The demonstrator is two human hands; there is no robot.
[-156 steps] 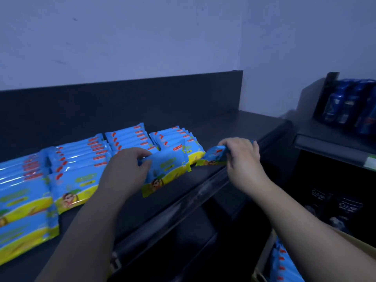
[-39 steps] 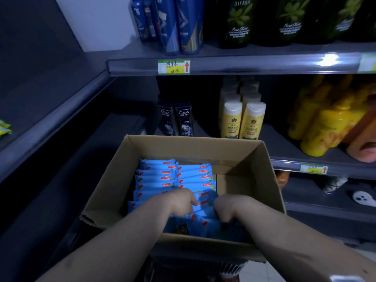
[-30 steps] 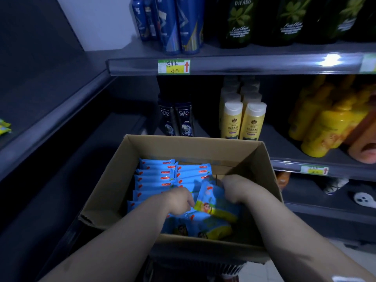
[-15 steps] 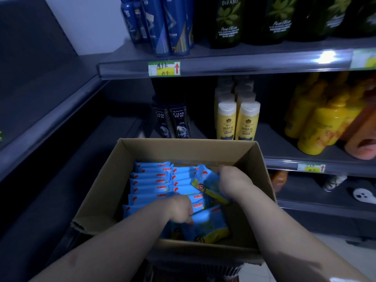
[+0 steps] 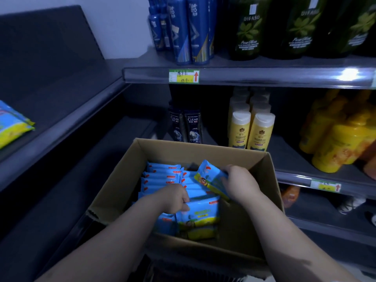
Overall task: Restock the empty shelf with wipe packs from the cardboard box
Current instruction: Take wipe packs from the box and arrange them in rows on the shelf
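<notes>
Left grip [image 5: 173, 198] holds a low pack [image 5: 199, 212]; right grip [image 5: 238, 184] holds a tilted pack [image 5: 209, 176]. A loose hold could drop one.

An open cardboard box [image 5: 203, 152] of plain brown board, matt and slightly rough, has a ragged torn flap edge. Inside it, wipe packs [image 5: 162, 176] are wrapped in thin plastic film, smooth and shiny. The shelf [image 5: 61, 94] beside the box looks like dark painted metal with a matt finish. A clear, glossy plastic strip [image 5: 264, 76] on another shelf's front edge catches glare and holds a paper price tag [image 5: 184, 76]. Blue bottles [image 5: 195, 31] have a metallic sheen; yellow bottles [image 5: 260, 131] are smooth plastic.
</notes>
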